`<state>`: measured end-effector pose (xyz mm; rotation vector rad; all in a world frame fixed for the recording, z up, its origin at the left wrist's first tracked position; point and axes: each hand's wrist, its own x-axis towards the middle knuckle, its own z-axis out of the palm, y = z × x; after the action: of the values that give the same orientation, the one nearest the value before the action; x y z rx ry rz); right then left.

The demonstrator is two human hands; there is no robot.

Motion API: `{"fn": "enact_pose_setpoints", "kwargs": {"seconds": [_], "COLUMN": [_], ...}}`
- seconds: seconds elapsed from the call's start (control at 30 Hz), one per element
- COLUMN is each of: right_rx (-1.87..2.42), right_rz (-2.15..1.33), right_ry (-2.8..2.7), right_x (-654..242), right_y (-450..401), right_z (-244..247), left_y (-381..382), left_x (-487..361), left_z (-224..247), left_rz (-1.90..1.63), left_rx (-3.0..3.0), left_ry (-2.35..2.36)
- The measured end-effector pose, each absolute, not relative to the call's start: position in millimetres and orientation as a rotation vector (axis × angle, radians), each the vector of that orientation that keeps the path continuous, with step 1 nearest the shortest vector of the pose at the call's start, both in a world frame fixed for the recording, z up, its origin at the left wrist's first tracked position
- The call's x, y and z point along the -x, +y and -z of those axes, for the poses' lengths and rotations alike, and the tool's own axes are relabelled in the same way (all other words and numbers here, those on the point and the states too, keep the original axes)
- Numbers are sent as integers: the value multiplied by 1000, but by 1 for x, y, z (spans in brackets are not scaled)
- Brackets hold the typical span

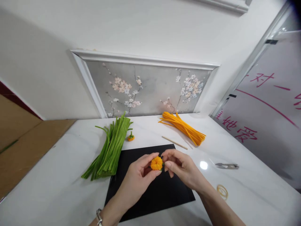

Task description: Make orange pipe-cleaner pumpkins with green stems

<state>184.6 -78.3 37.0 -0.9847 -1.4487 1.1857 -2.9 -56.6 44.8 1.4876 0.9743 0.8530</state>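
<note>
Between the thumb and fingers of my left hand (141, 175) is a small orange pumpkin-like piece (156, 163), its ridged face toward me. A bit of green shows at its lower right edge. My right hand (180, 164) is at the right side of this piece, thumb and fingers pinched together; what they hold, if anything, is too small to tell. Both hands are above a black mat (155, 194). A second small orange piece with a green stem (131, 137) lies on the white table behind the mat.
Green fuzzy stems (111, 149) lie bundled at the left, orange ones (184, 127) at the back right. A thin wooden stick (174, 142) is behind the mat. Thread snips (227, 166) and yellowish rings (222, 191) lie at the right. Cardboard (35, 150) borders the left side.
</note>
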Motion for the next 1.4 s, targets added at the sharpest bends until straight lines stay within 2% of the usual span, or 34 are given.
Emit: {"fn": "enact_pose_setpoints", "kwargs": {"seconds": [0.13,0.67,0.9,1.07,1.23,1.4], "right_rx": [957,975,1005,1038,1087,1115], "right_rz": [-1329,-1367,-1333,-1188,-720,-559], "right_ry": [-1373,-1335,-1327,-1387,-1757,-1806], "right_x": [-177,-166,-169,-171,-173,-174], "right_y": [-80,-86,-84,-83,-85,-84], "right_z": [-36,-39,-44,-38,-40,-42], "left_y": [-57,-62,-61,-57,-57,-59], "left_x": [4,2,2,3,2,2], "left_z": [-42,-49,-54,-57,-49,-47], "left_rz": [-894,-887,-791,-796,-888,-886], "left_rx": [-1684,-1787,-1431,-1302,-1453,-1529], "left_ry": [1036,1131,937,899,936,959]}}
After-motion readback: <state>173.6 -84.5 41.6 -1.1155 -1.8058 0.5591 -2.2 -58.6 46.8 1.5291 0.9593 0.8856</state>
